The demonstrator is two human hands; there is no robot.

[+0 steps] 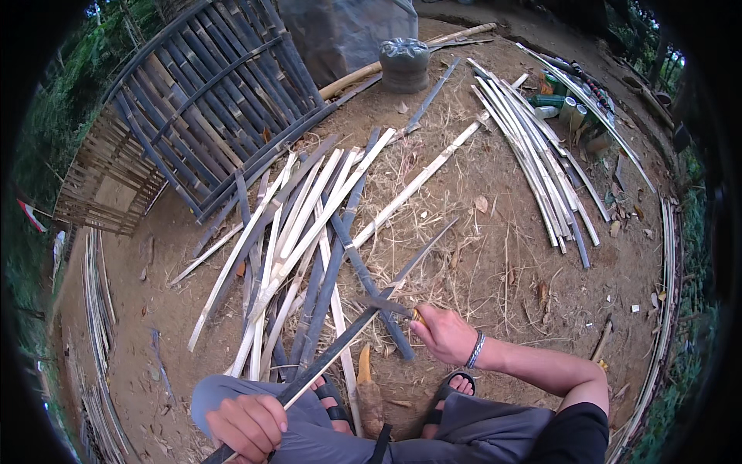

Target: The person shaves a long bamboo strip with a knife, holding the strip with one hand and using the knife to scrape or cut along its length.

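My left hand, at the lower left over my thigh, is closed round the near end of a long bamboo strip, dark on its outer face and pale along its edge. The strip slants up and away to the right, narrowing to a point at its far end. Right of the middle, my right hand grips a knife by its handle, which the fingers mostly hide. Its dark blade lies across the strip from the right. Beyond the strip is a loose pile of split bamboo strips, pale and dark, on the ground.
A slatted bamboo panel leans at the back left, near a dark rounded container. Another stack of strips lies at the right, beside bottles and cans. Long poles line both sides. Shavings litter the dirt before my sandaled feet.
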